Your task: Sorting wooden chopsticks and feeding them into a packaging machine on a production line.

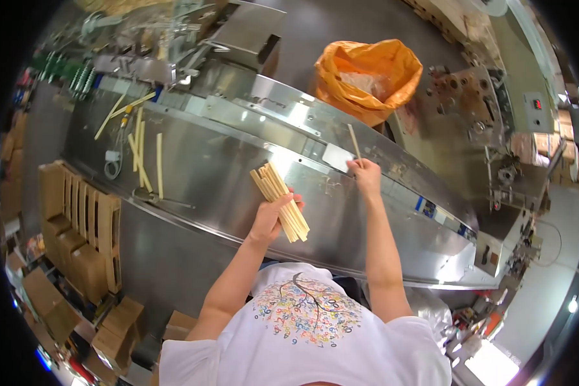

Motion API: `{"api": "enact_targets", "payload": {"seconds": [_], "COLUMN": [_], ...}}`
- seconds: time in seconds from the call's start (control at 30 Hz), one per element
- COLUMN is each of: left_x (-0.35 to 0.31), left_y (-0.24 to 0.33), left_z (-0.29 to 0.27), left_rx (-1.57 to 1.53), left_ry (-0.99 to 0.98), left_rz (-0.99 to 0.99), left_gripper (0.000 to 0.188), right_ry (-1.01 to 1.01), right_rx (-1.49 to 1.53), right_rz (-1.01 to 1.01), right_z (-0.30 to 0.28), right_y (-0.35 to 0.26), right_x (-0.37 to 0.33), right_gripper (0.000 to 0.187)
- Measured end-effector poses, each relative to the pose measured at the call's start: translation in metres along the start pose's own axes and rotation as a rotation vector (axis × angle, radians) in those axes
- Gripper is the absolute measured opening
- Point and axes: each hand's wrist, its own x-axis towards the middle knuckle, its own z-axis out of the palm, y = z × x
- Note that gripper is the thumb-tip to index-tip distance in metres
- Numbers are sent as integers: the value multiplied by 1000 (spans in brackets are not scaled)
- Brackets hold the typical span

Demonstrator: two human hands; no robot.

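A thick bundle of pale wooden chopsticks [284,204] rests in my left hand [269,222], whose fingers wrap round its lower half. The bundle is tilted and held above the metal worktop [219,186]. Farther right, my right hand [367,175] is closed on the lower end of a single chopstick [354,140], which points up and away. Just left of that hand, a white rectangular plate [337,157] sits on the metal track. Its right edge is partly hidden behind my fingers.
Several loose chopsticks [159,166] and a coiled cable [113,168] lie on the worktop's left part. Beyond the track stands an orange bag [331,96] with clear plastic inside. Machinery [174,64] occupies the far left; a wooden pallet [109,225] and cardboard boxes [119,325] stand at the near left.
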Motion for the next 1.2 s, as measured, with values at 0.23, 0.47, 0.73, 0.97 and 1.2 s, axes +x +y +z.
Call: {"api": "enact_targets", "payload": {"seconds": [0.23,0.47,0.73,0.97,1.2], "left_x": [15,20,21,22,-19], "left_y": [-25,-73,-136,-155,-106], "left_z": [-3,-8,7,6,28], "left_rx": [17,-25,-40,-96,202], "left_ry": [-58,225,345,418,427], "left_rz": [-115,-91,-120,-60,-130], "left_gripper": [33,19,20,25,21], "right_ry": [143,251,140,-324,-228], "right_rx": [-160,-359,-638,-53,-226], "right_rz": [90,-118,-562,-695,-898], "right_z": [-127,-131,-136,-25,14], "right_y": [133,143,128,76,74], "right_x": [17,3,-3,-97,-119], "right_gripper": [24,23,12,16,14]}}
